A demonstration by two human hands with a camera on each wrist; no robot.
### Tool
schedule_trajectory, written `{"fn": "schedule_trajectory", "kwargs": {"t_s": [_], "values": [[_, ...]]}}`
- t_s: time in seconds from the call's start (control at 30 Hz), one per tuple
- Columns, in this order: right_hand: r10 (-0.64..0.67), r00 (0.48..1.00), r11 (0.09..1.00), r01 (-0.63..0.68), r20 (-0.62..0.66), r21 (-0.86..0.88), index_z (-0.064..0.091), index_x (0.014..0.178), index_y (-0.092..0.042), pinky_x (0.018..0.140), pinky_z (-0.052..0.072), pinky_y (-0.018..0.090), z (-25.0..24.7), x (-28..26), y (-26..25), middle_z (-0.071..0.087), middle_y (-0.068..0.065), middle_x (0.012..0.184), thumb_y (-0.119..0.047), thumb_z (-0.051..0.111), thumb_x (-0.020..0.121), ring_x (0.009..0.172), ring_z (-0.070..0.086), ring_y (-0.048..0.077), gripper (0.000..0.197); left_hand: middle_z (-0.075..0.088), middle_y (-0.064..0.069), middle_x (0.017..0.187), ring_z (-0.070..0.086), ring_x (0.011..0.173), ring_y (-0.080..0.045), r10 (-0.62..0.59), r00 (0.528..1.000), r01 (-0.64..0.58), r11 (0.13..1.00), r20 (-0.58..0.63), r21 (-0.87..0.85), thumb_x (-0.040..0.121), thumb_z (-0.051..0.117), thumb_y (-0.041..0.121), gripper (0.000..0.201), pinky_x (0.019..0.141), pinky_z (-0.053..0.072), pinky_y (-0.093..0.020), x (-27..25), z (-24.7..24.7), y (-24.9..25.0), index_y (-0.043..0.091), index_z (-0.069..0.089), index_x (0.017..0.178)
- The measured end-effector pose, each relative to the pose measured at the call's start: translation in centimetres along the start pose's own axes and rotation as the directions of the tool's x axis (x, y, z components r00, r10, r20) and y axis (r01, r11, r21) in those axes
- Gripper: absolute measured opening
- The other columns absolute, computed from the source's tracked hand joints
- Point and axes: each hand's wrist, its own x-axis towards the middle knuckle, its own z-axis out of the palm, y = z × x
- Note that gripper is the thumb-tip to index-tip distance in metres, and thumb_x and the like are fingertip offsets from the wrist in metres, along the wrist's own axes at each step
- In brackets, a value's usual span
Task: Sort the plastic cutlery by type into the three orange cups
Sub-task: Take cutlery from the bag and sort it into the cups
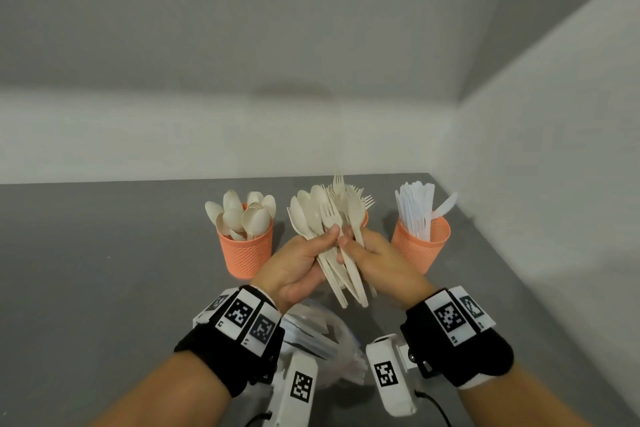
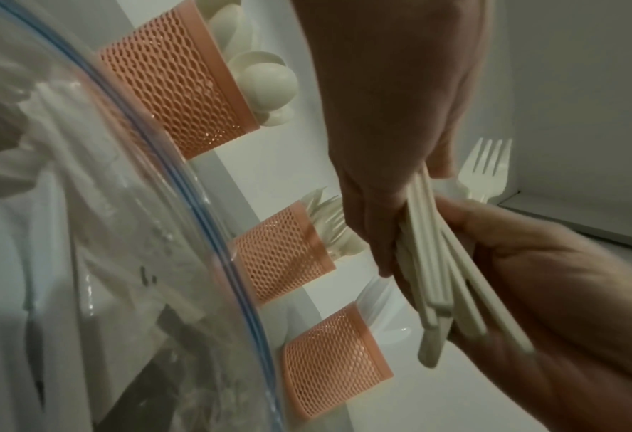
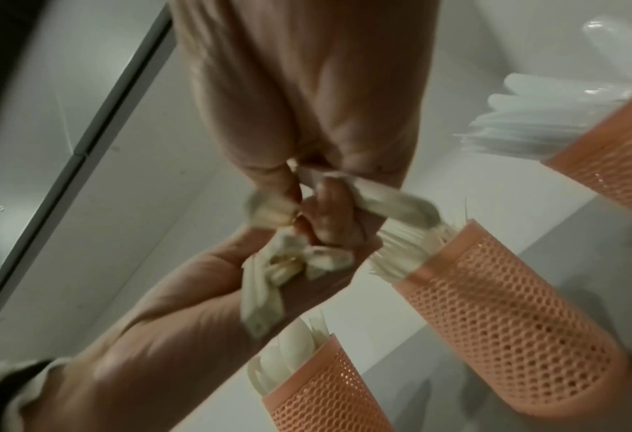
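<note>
Three orange mesh cups stand in a row at the back of the grey table, and two of them already look well stocked. The left cup (image 1: 246,255) is crammed with cream spoons, bowls up. The right cup (image 1: 420,245) holds a thick sheaf of white knives. The middle cup (image 2: 283,252) is mostly hidden behind the hands in the head view, but from the left wrist view I can see fork tines poking out of it.

What is left sits mainly in the hands. The left hand (image 1: 300,265) has its fingers curled round a mixed bundle of cutlery (image 1: 330,218), spoons and forks fanned out together above the middle cup. The right hand (image 1: 375,262) is closed on the same bundle from the other side, thumb and fingers pinching at the handles as if to draw pieces out, though I cannot tell which.

Below the wrists lies a clear plastic bag (image 1: 320,334) with some pale pieces in it, so I judge the sorting well past halfway but not finished: this handful needs splitting, then the bag's remainder.
</note>
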Motion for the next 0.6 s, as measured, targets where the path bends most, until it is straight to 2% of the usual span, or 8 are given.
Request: {"fn": "schedule_trajectory", "kwargs": {"t_s": [0.07, 0.1, 0.13, 0.23, 0.33, 0.4, 0.5, 0.6], "values": [[0.021, 0.999, 0.999, -0.02, -0.03, 0.043, 0.056, 0.113, -0.019, 0.096, 0.045, 0.027, 0.0, 0.1, 0.1, 0.063, -0.002, 0.109, -0.019, 0.037, 0.099, 0.105, 0.059, 0.003, 0.024, 0.072, -0.013, 0.1, 0.07, 0.092, -0.023, 0.017, 1.0, -0.017, 1.0, -0.008, 0.012, 0.09, 0.047, 0.006, 0.025, 0.078, 0.058, -0.036, 0.0, -0.2, 0.1, 0.005, 0.065, 0.106], [0.03, 0.999, 0.998, -0.027, -0.04, 0.065, 0.054, 0.117, -0.018, 0.099, 0.045, 0.031, 0.0, 0.1, 0.2, 0.062, 0.002, 0.115, -0.02, 0.037, 0.099, 0.109, 0.058, 0.01, 0.025, 0.072, -0.014, 0.1, 0.07, 0.092, -0.024, 0.029, 0.999, -0.028, 0.999, -0.018, 0.029, 0.088, 0.05, 0.006, 0.026, 0.079, 0.058, -0.037, 0.0, -0.4, 0.1, 0.004, 0.064, 0.109], [0.041, 0.998, 0.994, -0.036, -0.047, 0.107, 0.054, 0.114, -0.02, 0.095, 0.047, 0.031, 0.1, 0.1, 0.0, 0.061, 0.004, 0.113, -0.021, 0.036, 0.099, 0.104, 0.06, 0.012, 0.023, 0.071, -0.014, 0.097, 0.069, 0.088, -0.024, 0.035, 0.999, -0.034, 0.998, -0.024, 0.046, 0.086, 0.051, 0.005, 0.027, 0.078, 0.058, -0.038, 0.0, -0.4, 0.2, 0.002, 0.063, 0.111], [0.043, 0.994, 0.973, -0.019, -0.099, 0.231, 0.051, 0.096, -0.019, 0.063, 0.052, 0.022, 0.0, -0.2, -0.6, 0.059, 0.005, 0.08, -0.016, 0.034, 0.1, 0.061, 0.058, 0.007, 0.018, 0.063, -0.013, 0.077, 0.06, 0.065, -0.023, 0.061, 0.996, -0.057, 0.995, -0.058, 0.082, 0.089, 0.05, 0.003, 0.02, 0.064, 0.056, -0.039, 0.1, -0.6, 0.4, 0.002, 0.06, 0.106], [-0.026, 0.982, 0.958, 0.077, -0.185, 0.275, 0.047, 0.099, -0.011, 0.045, 0.044, 0.013, 0.0, -0.5, -1.4, 0.055, -0.003, 0.065, -0.007, 0.037, 0.097, 0.047, 0.053, 0.001, 0.01, 0.061, -0.013, 0.073, 0.06, 0.064, -0.022, 0.102, 0.979, -0.07, 0.981, -0.177, 0.182, 0.095, 0.044, 0.007, 0.017, 0.064, 0.057, -0.034, 0.0, -0.5, 0.3, -0.001, 0.06, 0.094], [-0.071, 0.98, 0.954, 0.121, -0.184, 0.275, 0.049, 0.103, -0.006, 0.048, 0.047, 0.014, 0.4, -0.6, -1.6, 0.058, 0.001, 0.067, -0.004, 0.047, 0.093, 0.052, 0.057, 0.002, 0.01, 0.056, -0.014, 0.073, 0.056, 0.067, -0.021, 0.109, 0.975, -0.063, 0.971, -0.194, 0.23, 0.095, 0.046, 0.014, 0.021, 0.065, 0.055, -0.031, 0.0, -0.2, 0.2, 0.0, 0.061, 0.091], [-0.116, 0.982, 0.992, 0.123, -0.147, 0.037, 0.059, 0.092, -0.008, 0.065, 0.051, 0.019, 1.3, -0.3, -0.9, 0.061, 0.005, 0.074, -0.007, 0.061, 0.085, 0.066, 0.059, 0.008, 0.007, 0.069, -0.011, 0.083, 0.068, 0.076, -0.019, 0.102, 0.977, -0.064, 0.978, -0.186, 0.197, 0.095, 0.046, 0.013, 0.022, 0.071, 0.057, -0.027, -0.1, 0.1, 0.3, 0.002, 0.065, 0.098], [-0.118, 0.983, 0.991, 0.106, -0.142, -0.085, 0.064, 0.086, -0.012, 0.064, 0.042, 0.006, 1.6, -0.2, -0.4, 0.06, -0.009, 0.066, -0.005, 0.064, 0.081, 0.059, 0.056, -0.006, 0.008, 0.069, -0.01, 0.073, 0.07, 0.069, -0.017, 0.022, 0.988, -0.006, 0.995, -0.154, 0.104, 0.096, 0.038, 0.01, 0.033, 0.065, 0.057, -0.025, -0.3, 0.3, 0.7, 0.003, 0.066, 0.078]]}}
